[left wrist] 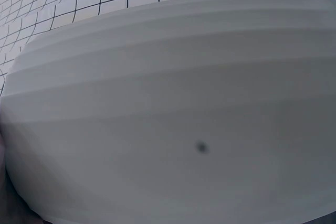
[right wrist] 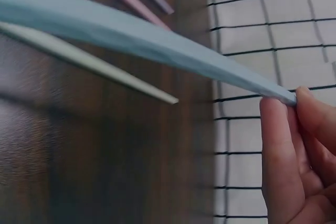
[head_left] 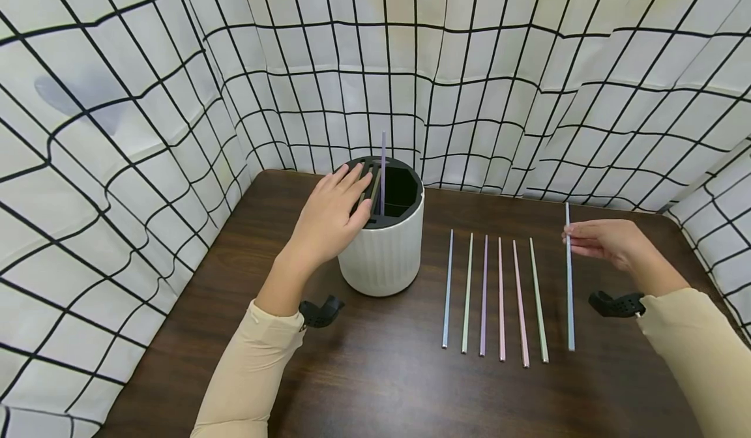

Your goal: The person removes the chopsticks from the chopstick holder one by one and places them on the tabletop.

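My right hand [head_left: 607, 241] pinches a blue chopstick [head_left: 570, 281] between thumb and fingertips, toward its thinner end. In the right wrist view the chopstick [right wrist: 173, 51] slants across, above a green one [right wrist: 105, 66] on the table. My left hand [head_left: 337, 210] rests over the left side of the black top [head_left: 405, 219] of a white ribbed utensil holder [head_left: 381, 262], fingers extended. A purple chopstick [head_left: 383, 171] stands upright in the holder, beside the left fingertips. The holder's white wall [left wrist: 168, 77] fills most of the left wrist view.
Several chopsticks lie side by side right of the holder, including a blue one [head_left: 448, 288], a purple one [head_left: 484, 294] and a pink one [head_left: 501, 298]. White cloth [head_left: 469, 99] with black grid lines surrounds the dark wooden table [head_left: 411, 386] at the back and sides.
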